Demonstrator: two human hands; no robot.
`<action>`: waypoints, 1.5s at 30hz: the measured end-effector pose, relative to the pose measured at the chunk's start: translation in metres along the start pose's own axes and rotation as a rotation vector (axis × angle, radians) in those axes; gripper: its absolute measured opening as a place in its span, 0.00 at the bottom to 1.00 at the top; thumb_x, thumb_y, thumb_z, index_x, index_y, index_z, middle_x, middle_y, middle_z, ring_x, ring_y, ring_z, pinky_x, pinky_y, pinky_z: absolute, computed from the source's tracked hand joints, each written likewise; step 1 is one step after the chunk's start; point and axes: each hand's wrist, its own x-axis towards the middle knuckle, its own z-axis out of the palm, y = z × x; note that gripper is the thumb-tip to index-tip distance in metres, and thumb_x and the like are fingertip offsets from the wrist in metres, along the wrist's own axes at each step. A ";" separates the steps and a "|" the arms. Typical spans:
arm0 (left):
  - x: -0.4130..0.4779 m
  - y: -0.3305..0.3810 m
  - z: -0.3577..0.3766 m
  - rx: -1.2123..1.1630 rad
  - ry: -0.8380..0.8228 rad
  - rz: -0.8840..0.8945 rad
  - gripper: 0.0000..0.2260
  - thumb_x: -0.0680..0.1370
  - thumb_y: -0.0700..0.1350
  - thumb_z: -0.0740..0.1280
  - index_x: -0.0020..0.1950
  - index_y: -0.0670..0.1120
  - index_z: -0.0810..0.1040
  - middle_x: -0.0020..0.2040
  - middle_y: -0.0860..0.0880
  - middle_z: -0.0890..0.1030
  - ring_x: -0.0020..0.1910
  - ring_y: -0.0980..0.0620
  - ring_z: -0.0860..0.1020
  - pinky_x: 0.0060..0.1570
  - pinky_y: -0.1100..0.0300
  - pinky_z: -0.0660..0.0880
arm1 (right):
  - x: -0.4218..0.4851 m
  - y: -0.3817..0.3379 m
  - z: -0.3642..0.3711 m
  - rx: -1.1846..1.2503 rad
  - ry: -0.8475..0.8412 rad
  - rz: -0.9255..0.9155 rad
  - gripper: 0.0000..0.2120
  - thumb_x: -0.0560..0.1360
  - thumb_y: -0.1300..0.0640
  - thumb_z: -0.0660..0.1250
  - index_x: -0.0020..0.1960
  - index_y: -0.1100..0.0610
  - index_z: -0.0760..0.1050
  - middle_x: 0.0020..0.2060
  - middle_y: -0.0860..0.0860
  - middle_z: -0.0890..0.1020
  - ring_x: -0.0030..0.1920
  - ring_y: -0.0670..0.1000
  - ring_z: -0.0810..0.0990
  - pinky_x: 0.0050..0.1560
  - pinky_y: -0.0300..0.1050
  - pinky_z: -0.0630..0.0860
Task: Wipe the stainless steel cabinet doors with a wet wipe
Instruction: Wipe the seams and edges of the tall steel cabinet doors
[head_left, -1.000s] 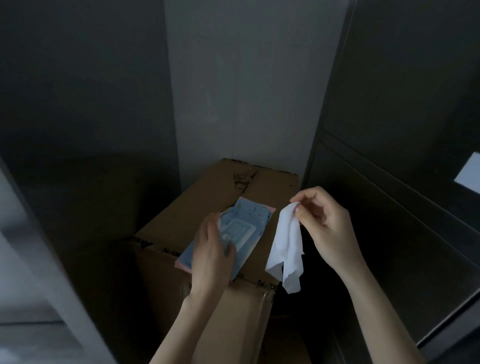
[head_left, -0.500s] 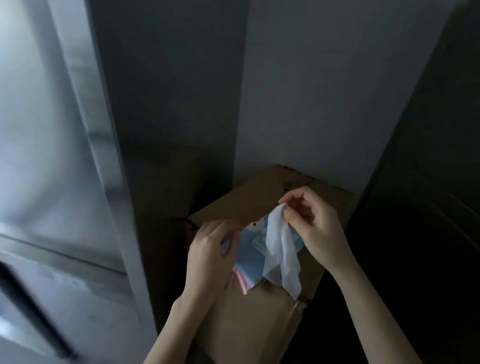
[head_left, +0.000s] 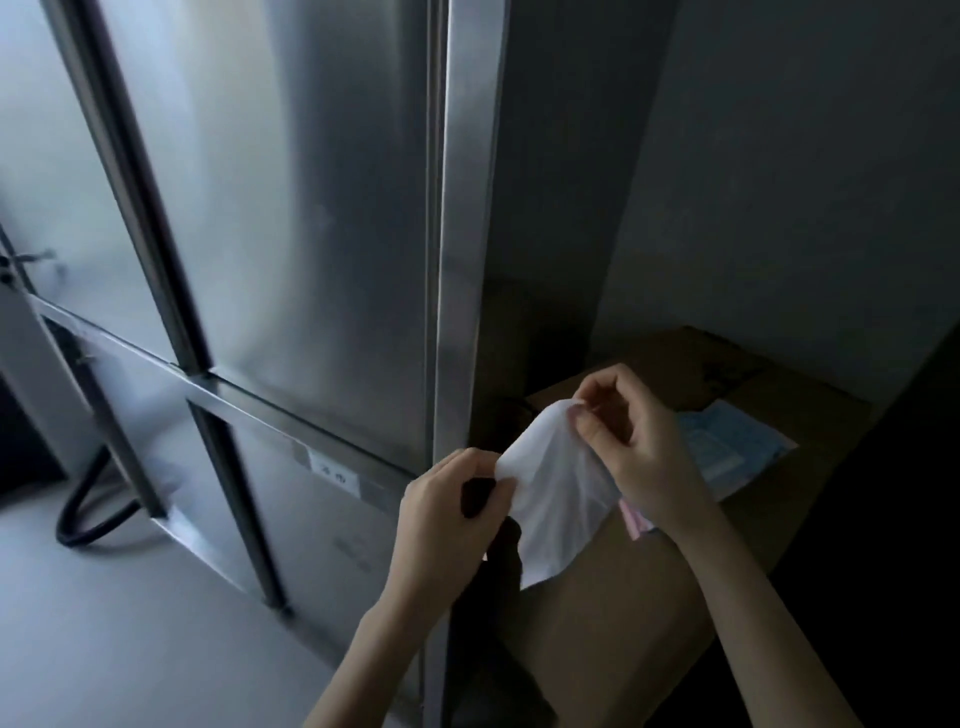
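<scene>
**Wipe out, doors untouched**

Stainless cabinet doors (head_left: 311, 234) now fill the frame's left, not yet wiped. Lower right, over the cardboard box (head_left: 623, 597), the left hand (head_left: 447, 525) has left the wipe pack (head_left: 737, 452); it and the right hand (head_left: 639, 457) both pinch the wet wipe (head_left: 556, 499), spreading it

Dim, cool light, brightest toward the left. Plain grey wall (head_left: 789, 156) at right rear. Pale grey floor (head_left: 104, 639) at lower left. Black hose (head_left: 85, 525) loops on floor, far left. Brown cardboard box (head_left: 613, 639) in corner below wall. Dark panel (head_left: 914, 467) at right edge, detail unreadable.
</scene>
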 end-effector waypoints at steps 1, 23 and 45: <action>-0.004 -0.005 -0.012 -0.020 0.012 -0.037 0.08 0.74 0.38 0.72 0.40 0.50 0.79 0.36 0.59 0.79 0.37 0.59 0.78 0.37 0.69 0.71 | -0.003 -0.005 0.007 0.002 0.006 0.009 0.05 0.76 0.58 0.66 0.47 0.50 0.71 0.38 0.47 0.78 0.39 0.45 0.78 0.40 0.39 0.76; -0.065 -0.046 -0.167 -0.391 -0.052 -0.249 0.07 0.77 0.34 0.68 0.43 0.46 0.77 0.38 0.51 0.81 0.38 0.55 0.79 0.38 0.64 0.75 | -0.089 -0.094 0.183 -0.194 -0.070 0.044 0.19 0.66 0.53 0.76 0.54 0.58 0.77 0.50 0.37 0.71 0.52 0.34 0.72 0.49 0.24 0.71; -0.015 -0.110 -0.240 0.410 0.077 0.147 0.15 0.69 0.32 0.75 0.53 0.42 0.81 0.54 0.47 0.82 0.53 0.44 0.79 0.50 0.51 0.79 | 0.021 -0.092 0.218 -0.391 -0.103 -0.210 0.11 0.69 0.75 0.67 0.44 0.61 0.81 0.47 0.48 0.77 0.47 0.44 0.79 0.50 0.38 0.78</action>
